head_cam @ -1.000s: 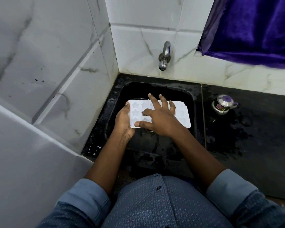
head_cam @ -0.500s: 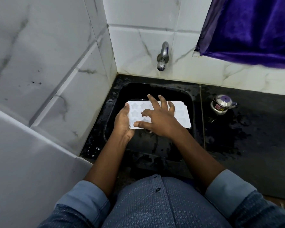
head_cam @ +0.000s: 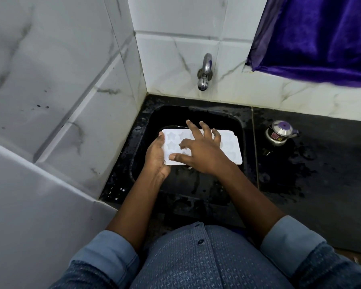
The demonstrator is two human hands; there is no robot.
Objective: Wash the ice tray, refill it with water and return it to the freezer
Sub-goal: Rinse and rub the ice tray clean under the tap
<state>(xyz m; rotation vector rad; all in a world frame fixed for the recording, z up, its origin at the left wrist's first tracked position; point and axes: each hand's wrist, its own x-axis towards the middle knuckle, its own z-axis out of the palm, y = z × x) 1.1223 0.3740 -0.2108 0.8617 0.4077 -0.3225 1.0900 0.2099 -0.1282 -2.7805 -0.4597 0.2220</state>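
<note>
1. White rectangular ice tray (head_cam: 230, 152), star-shaped cavities visible at its left end.
2. Cavities facing up, roughly level, long side running left to right.
3. Over black sink (head_cam: 196, 184), left end cupped in left hand (head_cam: 156, 157), right hand (head_cam: 202, 155) spread on top.

The white plastic ice tray (head_cam: 230, 147) has its middle cavities hidden under the right hand (head_cam: 204, 157) fingers; the left hand (head_cam: 155, 157) fingertips lie unseen beneath it.

Ice tray (head_cam: 230, 150) over sink (head_cam: 196, 184), tap (head_cam: 204, 73) behind, kettle (head_cam: 279, 133) right on counter (head_cam: 321, 184)
</note>
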